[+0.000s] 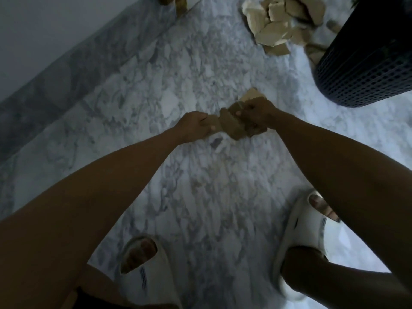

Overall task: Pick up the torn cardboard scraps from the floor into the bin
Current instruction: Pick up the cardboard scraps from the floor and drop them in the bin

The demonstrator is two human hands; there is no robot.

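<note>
Over the marble floor, my right hand (258, 113) grips a bundle of brown cardboard scraps (236, 128). My left hand (195, 127) pinches the bundle's left end (213, 122), so both hands hold cardboard between them. A pale corner of one scrap (252, 95) sticks out above my right hand. A pile of torn cardboard scraps (283, 21) lies on the floor at the top, just left of the dark perforated bin (361, 70), which stands at the upper right. Part of the pile is hidden behind the bin.
A grey marble skirting and a white wall (44, 30) run diagonally along the left. My feet in white slippers (145, 270) (305, 233) stand at the bottom. A wooden furniture leg (180, 3) shows at the top edge.
</note>
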